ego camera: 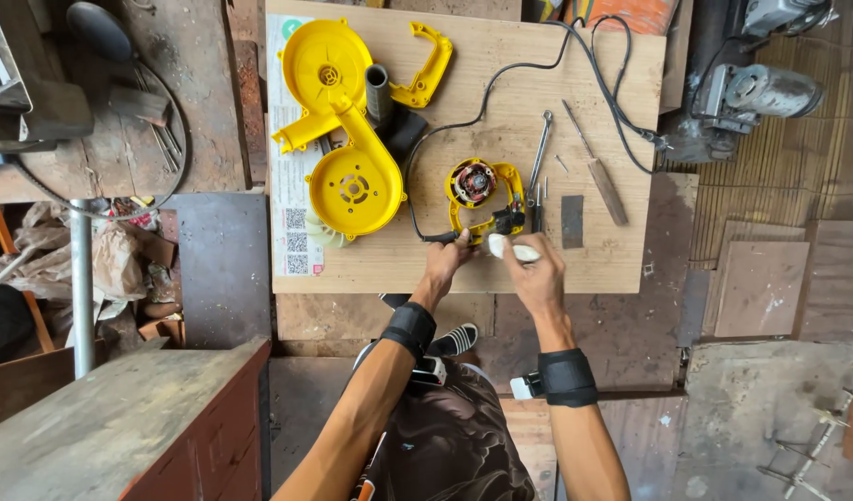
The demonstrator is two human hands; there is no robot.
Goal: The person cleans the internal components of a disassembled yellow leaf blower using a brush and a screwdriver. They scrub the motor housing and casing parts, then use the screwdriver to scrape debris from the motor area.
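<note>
Near the front edge of the wooden table (575,269), the left hand (445,260) pinches the black cord beside the yellow motor housing (487,195); the right hand (536,274) grasps a white rag (512,248). Rigid plastic shell, probably motor-heavy with delicate windings; grip the yellow frame.

Motor housing (483,193) on board (621,264); blower casings (345,121) left, wrench (538,162) right.

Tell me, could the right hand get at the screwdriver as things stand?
Probably yes. The right hand holds a small white thing, so it isn't free, but the screwdriver lies bare on the board just beyond it, with only a dark flat piece between.
</note>
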